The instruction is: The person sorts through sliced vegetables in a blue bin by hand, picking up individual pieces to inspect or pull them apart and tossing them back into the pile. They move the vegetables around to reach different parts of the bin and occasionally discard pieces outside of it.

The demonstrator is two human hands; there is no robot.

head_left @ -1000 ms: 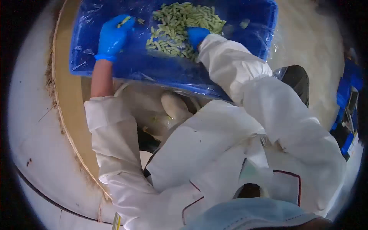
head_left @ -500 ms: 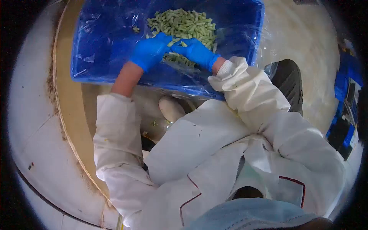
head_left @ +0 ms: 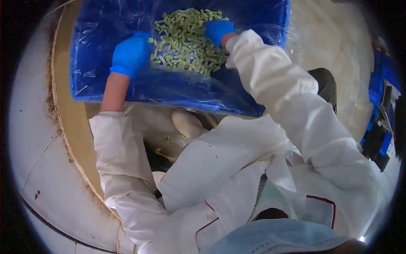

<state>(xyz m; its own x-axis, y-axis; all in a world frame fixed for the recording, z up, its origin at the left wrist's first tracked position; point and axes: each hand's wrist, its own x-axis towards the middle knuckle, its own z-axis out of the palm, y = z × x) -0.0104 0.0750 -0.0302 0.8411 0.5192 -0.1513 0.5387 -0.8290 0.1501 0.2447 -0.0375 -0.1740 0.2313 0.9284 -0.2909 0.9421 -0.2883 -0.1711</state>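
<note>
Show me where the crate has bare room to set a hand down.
Bare liner shows left of the left hand, toward the crate wall, and along the near wall below the beans. Between the left hand and the right hand it is crowded with beans.

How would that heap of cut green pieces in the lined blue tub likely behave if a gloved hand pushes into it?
The green pieces lie as many short loose bits, so they would probably spread and slide rather than move as one. The glossy plastic liner looks slick, so pieces likely skid along it. With the left hand and right hand flanking the heap, scooping seems easier than pinching.
</note>
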